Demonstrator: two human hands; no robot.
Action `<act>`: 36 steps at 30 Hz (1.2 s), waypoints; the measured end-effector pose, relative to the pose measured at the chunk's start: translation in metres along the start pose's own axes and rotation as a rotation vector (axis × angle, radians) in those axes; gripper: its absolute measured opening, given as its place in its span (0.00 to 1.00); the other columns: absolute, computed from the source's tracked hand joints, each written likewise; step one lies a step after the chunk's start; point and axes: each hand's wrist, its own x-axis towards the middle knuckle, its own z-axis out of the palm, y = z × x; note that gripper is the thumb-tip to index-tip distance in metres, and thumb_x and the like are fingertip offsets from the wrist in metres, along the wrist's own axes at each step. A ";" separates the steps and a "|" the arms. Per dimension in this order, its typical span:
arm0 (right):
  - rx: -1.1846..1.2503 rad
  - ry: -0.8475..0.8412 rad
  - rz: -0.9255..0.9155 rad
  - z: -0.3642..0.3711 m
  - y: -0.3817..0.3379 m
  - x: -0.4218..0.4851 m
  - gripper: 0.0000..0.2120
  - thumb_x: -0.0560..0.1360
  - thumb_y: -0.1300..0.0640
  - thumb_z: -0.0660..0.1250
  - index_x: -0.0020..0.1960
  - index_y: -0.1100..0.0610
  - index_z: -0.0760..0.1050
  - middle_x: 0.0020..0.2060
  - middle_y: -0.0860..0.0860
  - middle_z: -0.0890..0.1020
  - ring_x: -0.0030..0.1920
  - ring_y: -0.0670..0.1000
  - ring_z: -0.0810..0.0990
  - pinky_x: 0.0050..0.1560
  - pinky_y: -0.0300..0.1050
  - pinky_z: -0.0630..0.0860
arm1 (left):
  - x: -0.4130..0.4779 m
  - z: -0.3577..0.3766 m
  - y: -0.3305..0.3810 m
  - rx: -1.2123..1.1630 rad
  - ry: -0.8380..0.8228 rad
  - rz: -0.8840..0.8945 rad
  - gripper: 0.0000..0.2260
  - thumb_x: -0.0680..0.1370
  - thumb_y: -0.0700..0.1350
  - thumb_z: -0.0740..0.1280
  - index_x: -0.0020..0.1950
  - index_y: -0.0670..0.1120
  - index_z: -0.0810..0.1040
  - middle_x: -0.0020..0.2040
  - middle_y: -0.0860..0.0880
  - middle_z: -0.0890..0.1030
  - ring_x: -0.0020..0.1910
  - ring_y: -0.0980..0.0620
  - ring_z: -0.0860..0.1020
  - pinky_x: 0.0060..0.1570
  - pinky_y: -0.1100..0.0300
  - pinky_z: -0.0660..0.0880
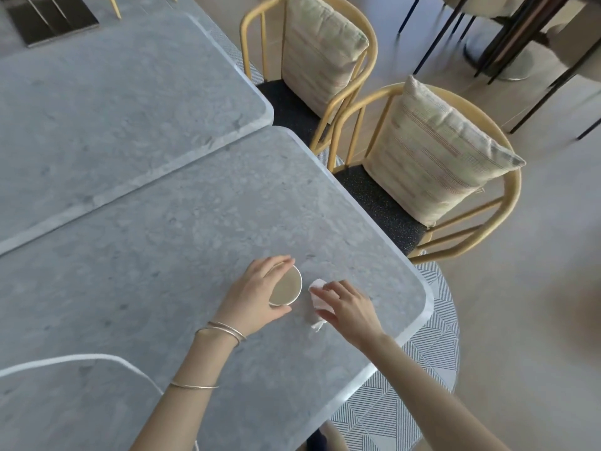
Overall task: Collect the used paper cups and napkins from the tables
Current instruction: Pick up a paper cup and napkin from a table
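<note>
A white paper cup (287, 288) stands upright on the near grey stone table (182, 242), close to its right edge. My left hand (252, 296) wraps around the cup from the left, thumb in front and fingers over the far rim. Just right of the cup lies a crumpled white napkin (318, 296). My right hand (349, 309) rests on top of the napkin with fingertips pinching it against the table; part of the napkin is hidden under the fingers.
A second grey table (107, 102) adjoins at the back left. Two yellow-framed chairs with striped cushions (435, 161) (322, 50) stand along the right side. A patterned rug (413, 385) lies below the table edge. Dark table legs (507, 34) stand far right.
</note>
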 end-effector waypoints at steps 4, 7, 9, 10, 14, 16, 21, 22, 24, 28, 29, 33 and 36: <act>-0.072 0.002 -0.018 0.002 0.000 -0.007 0.20 0.57 0.55 0.81 0.47 0.49 0.81 0.42 0.49 0.82 0.39 0.53 0.80 0.34 0.41 0.76 | -0.004 0.000 -0.001 -0.006 -0.012 0.010 0.34 0.67 0.48 0.74 0.71 0.50 0.66 0.69 0.56 0.68 0.65 0.53 0.66 0.60 0.62 0.65; -0.052 0.070 0.039 0.006 0.001 -0.015 0.13 0.61 0.58 0.80 0.42 0.48 0.82 0.37 0.47 0.80 0.35 0.51 0.79 0.33 0.41 0.74 | -0.003 0.000 -0.002 -0.023 -0.028 0.011 0.34 0.67 0.48 0.74 0.71 0.51 0.66 0.68 0.57 0.67 0.65 0.54 0.65 0.60 0.63 0.65; -0.041 0.099 0.082 0.008 0.005 -0.023 0.11 0.62 0.59 0.79 0.40 0.48 0.81 0.34 0.46 0.79 0.33 0.50 0.78 0.34 0.42 0.71 | -0.002 -0.001 -0.002 -0.026 -0.048 0.016 0.34 0.67 0.49 0.75 0.71 0.51 0.66 0.68 0.57 0.67 0.66 0.54 0.65 0.61 0.63 0.64; -0.039 0.105 0.100 0.007 0.006 -0.026 0.11 0.63 0.59 0.78 0.40 0.48 0.81 0.34 0.46 0.79 0.33 0.49 0.77 0.36 0.40 0.69 | -0.001 -0.002 -0.002 -0.022 -0.058 0.017 0.34 0.68 0.49 0.74 0.71 0.51 0.65 0.69 0.57 0.67 0.66 0.53 0.65 0.62 0.62 0.65; -0.003 0.101 0.186 -0.009 0.008 -0.032 0.10 0.61 0.59 0.80 0.37 0.48 0.81 0.32 0.46 0.79 0.31 0.50 0.78 0.34 0.41 0.74 | 0.006 -0.006 0.009 0.008 -0.101 0.040 0.33 0.69 0.50 0.73 0.71 0.53 0.64 0.69 0.59 0.65 0.65 0.54 0.65 0.59 0.57 0.70; 0.038 0.124 0.247 -0.026 0.008 -0.035 0.10 0.61 0.61 0.79 0.36 0.50 0.81 0.32 0.47 0.80 0.32 0.50 0.80 0.34 0.42 0.75 | 0.013 -0.009 0.019 0.030 -0.114 0.080 0.33 0.69 0.50 0.73 0.71 0.53 0.64 0.69 0.61 0.64 0.65 0.55 0.64 0.57 0.57 0.72; 0.071 0.250 0.365 -0.092 0.020 -0.055 0.08 0.65 0.61 0.76 0.41 0.52 0.81 0.36 0.46 0.81 0.35 0.50 0.80 0.38 0.47 0.75 | 0.045 -0.017 0.066 0.068 -0.094 0.250 0.32 0.69 0.51 0.72 0.70 0.53 0.65 0.68 0.60 0.66 0.64 0.55 0.65 0.53 0.57 0.73; 0.067 0.276 0.396 -0.108 0.022 -0.062 0.07 0.66 0.60 0.76 0.42 0.52 0.81 0.38 0.47 0.81 0.36 0.50 0.80 0.40 0.47 0.75 | 0.053 -0.019 0.080 0.072 -0.086 0.296 0.32 0.68 0.51 0.72 0.70 0.53 0.66 0.68 0.60 0.66 0.63 0.54 0.66 0.52 0.58 0.73; 0.063 0.331 0.459 -0.138 0.027 -0.078 0.06 0.68 0.59 0.75 0.44 0.53 0.81 0.40 0.48 0.81 0.37 0.49 0.79 0.42 0.46 0.73 | 0.069 -0.023 0.111 0.075 -0.086 0.387 0.31 0.68 0.51 0.73 0.70 0.53 0.66 0.67 0.59 0.67 0.61 0.53 0.67 0.52 0.58 0.73; 0.046 0.471 0.581 -0.191 0.038 -0.120 0.06 0.68 0.59 0.75 0.44 0.53 0.82 0.41 0.49 0.81 0.37 0.51 0.79 0.42 0.44 0.72 | 0.093 -0.033 0.171 0.059 -0.086 0.522 0.31 0.68 0.52 0.74 0.69 0.53 0.67 0.67 0.59 0.68 0.61 0.52 0.69 0.53 0.53 0.74; 0.055 0.501 0.608 -0.199 0.040 -0.131 0.06 0.68 0.59 0.75 0.44 0.54 0.82 0.41 0.49 0.81 0.38 0.51 0.79 0.43 0.44 0.72 | 0.098 -0.035 0.182 0.058 -0.086 0.549 0.32 0.68 0.52 0.74 0.69 0.52 0.67 0.67 0.59 0.68 0.61 0.52 0.69 0.54 0.53 0.73; 0.102 0.460 0.554 -0.202 0.033 -0.162 0.05 0.68 0.58 0.75 0.44 0.54 0.82 0.41 0.49 0.81 0.36 0.48 0.78 0.39 0.40 0.74 | 0.100 -0.032 0.214 0.075 -0.080 0.622 0.32 0.68 0.51 0.75 0.69 0.51 0.68 0.67 0.57 0.69 0.62 0.52 0.68 0.58 0.57 0.70; 0.093 0.398 0.465 -0.183 0.026 -0.168 0.06 0.66 0.60 0.76 0.42 0.53 0.82 0.38 0.48 0.81 0.35 0.48 0.79 0.37 0.36 0.69 | 0.087 -0.020 0.213 0.091 -0.075 0.593 0.32 0.68 0.50 0.75 0.69 0.51 0.68 0.67 0.56 0.69 0.61 0.51 0.69 0.55 0.53 0.73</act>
